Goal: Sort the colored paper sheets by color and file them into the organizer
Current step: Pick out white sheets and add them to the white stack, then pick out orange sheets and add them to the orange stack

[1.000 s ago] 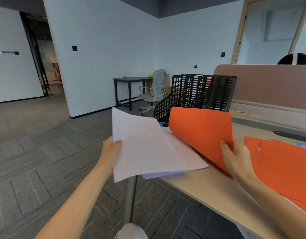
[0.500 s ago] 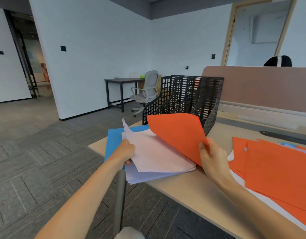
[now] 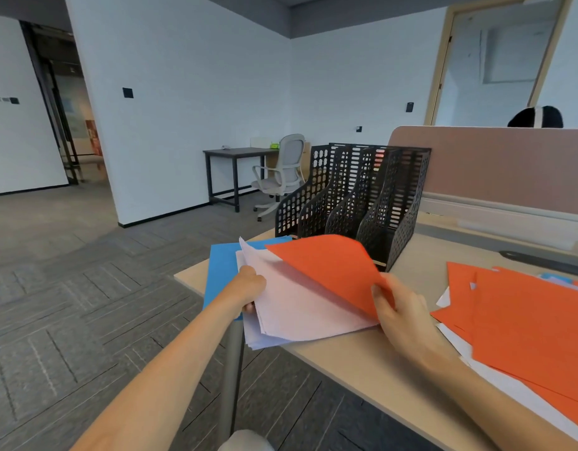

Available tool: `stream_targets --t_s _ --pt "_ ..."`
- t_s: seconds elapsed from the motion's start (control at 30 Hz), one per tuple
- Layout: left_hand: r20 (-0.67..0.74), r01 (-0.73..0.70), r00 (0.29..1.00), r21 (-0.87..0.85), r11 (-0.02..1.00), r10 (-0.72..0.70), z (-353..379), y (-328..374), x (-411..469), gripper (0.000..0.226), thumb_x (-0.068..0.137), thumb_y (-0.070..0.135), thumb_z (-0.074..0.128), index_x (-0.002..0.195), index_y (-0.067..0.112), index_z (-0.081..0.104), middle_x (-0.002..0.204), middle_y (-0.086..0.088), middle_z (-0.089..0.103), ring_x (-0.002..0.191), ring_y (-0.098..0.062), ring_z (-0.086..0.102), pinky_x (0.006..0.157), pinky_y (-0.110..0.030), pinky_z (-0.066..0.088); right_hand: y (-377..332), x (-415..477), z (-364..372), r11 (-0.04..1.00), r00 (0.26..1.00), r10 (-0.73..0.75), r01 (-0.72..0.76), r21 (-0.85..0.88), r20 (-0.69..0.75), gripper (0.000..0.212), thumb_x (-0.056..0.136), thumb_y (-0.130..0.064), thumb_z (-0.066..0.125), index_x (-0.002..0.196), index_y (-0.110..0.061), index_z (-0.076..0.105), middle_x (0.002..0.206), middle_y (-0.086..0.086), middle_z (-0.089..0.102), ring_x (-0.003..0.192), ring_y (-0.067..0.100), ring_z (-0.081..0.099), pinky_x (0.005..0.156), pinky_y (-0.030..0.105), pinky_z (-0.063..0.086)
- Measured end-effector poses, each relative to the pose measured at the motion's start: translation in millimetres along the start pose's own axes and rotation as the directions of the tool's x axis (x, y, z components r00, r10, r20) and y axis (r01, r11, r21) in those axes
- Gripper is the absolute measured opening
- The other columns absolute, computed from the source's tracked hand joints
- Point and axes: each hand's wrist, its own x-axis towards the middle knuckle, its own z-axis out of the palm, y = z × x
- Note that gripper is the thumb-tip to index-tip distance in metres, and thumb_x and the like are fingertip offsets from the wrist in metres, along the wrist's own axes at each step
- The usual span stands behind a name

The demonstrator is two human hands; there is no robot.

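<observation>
My left hand [image 3: 250,289] grips the left edge of a stack of pale lilac sheets [image 3: 300,307] that rests on the desk corner, over blue sheets [image 3: 221,275]. My right hand [image 3: 400,309] pinches the lower corner of an orange sheet [image 3: 330,266], which curls up off the lilac stack. A black perforated organizer [image 3: 356,196] with several upright slots stands just behind the sheets. A spread of orange sheets [image 3: 522,320] lies on the desk to the right, with white and a little blue paper showing under it.
The beige desk [image 3: 356,366] ends at a corner near my left hand, with a metal leg [image 3: 230,379] below. A pink partition [image 3: 496,167] runs behind the desk; a person's head shows over it. A black strip [image 3: 541,263] lies far right. A chair [image 3: 281,177] and dark table stand beyond.
The lilac stack, held up off the desk a second ago, has come down onto the desk corner over the blue sheets. My right hand keeps the orange sheet peeled up.
</observation>
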Motion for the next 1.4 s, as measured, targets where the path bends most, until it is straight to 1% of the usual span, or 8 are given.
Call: stream_targets --t_s 0.2,0.37,0.57,0.87,1.0,1.13,1.27,1.4 --pt "-0.047 0.03 0.999 0.044 0.999 -0.028 -13 -8 -2 0.024 0.099 0.02 0.033 0.118 0.007 0.04 0.073 -0.006 0.047 0.047 -0.014 0.038 0.039 -0.02 0.027 11 -9 15 0.974 0.985 -0.101 0.126 -0.188 0.137 0.038 0.085 -0.037 0.049 0.123 -0.038 0.055 0.089 -0.017 0.065 0.082 0.012 0.062 0.067 0.032 0.046" --pt "-0.062 0.045 0.997 0.012 0.999 -0.044 -18 -18 -2 0.01 0.095 0.007 0.036 0.092 0.012 0.044 0.068 -0.006 0.044 0.05 -0.014 0.031 0.04 -0.022 0.021 13 -12 18 0.939 0.912 -0.228 0.298 -0.169 0.34 0.061 0.067 -0.02 0.055 0.127 -0.028 0.061 0.129 -0.013 0.061 0.121 0.008 0.054 0.103 0.033 0.043" --pt "-0.126 0.007 0.992 0.11 0.994 0.007 -18 -18 -2 0.024 0.097 0.007 0.039 0.074 0.014 0.036 0.066 -0.004 0.037 0.051 -0.015 0.03 0.042 -0.024 0.023 15 -11 17 0.909 0.849 -0.251 0.371 -0.188 0.465 0.056 0.072 -0.02 0.055 0.127 -0.028 0.061 0.138 -0.012 0.053 0.129 0.006 0.045 0.11 0.022 0.031" --pt "-0.169 -0.023 0.978 0.508 0.861 0.126 -21 -14 -2 0.024 0.098 0.018 0.037 0.075 0.017 0.038 0.078 -0.003 0.044 0.067 -0.016 0.044 0.055 -0.028 0.032 7 -10 3 0.868 0.756 -0.235 0.446 -0.218 0.611 0.081 0.076 -0.084 0.043 0.142 -0.037 0.04 0.147 -0.02 0.032 0.135 -0.002 0.025 0.113 0.027 0.022" --pt "-0.24 -0.047 0.934 0.652 0.757 0.265 -19 1 -22 0.02 0.1 0.024 0.036 0.102 0.014 0.053 0.108 -0.006 0.049 0.093 -0.022 0.053 0.069 -0.033 0.041 12 -9 0 0.906 0.826 -0.294 0.401 -0.136 0.48 0.067 0.09 -0.072 0.029 0.133 -0.027 0.054 0.138 -0.012 0.048 0.128 -0.001 0.038 0.112 0.024 0.028" --pt "-0.119 -0.355 0.88 0.479 0.803 0.46 14 37 -38 0.032 0.098 0.022 0.041 0.123 0.017 0.059 0.123 -0.005 0.053 0.119 -0.024 0.047 0.092 -0.041 0.046 29 -1 -5 0.933 0.917 -0.306 0.342 -0.115 0.255 0.05 0.098 -0.052 0.034 0.112 -0.017 0.067 0.121 -0.005 0.062 0.116 0.008 0.052 0.104 0.031 0.039" --pt "-0.03 -0.596 0.777 0.289 0.749 0.629 69 90 -56 0.028 0.095 0.017 0.047 0.115 0.019 0.066 0.118 -0.002 0.058 0.112 -0.018 0.054 0.095 -0.028 0.041 46 -3 -32 0.954 0.959 -0.242 0.263 -0.143 0.15 0.047 0.097 -0.047 0.036 0.109 -0.017 0.069 0.121 -0.007 0.063 0.115 0.008 0.054 0.102 0.026 0.04" --pt "0.072 -0.686 0.727 0.121 0.718 0.683 138 136 -67 0.024 0.096 0.013 0.049 0.112 0.015 0.067 0.114 -0.004 0.06 0.104 -0.019 0.059 0.087 -0.022 0.038 73 -17 -75 0.962 0.985 -0.154 0.166 -0.216 0.071 0.043 0.097 -0.043 0.039 0.105 -0.016 0.071 0.121 -0.004 0.064 0.114 0.012 0.055 0.099 0.026 0.041"
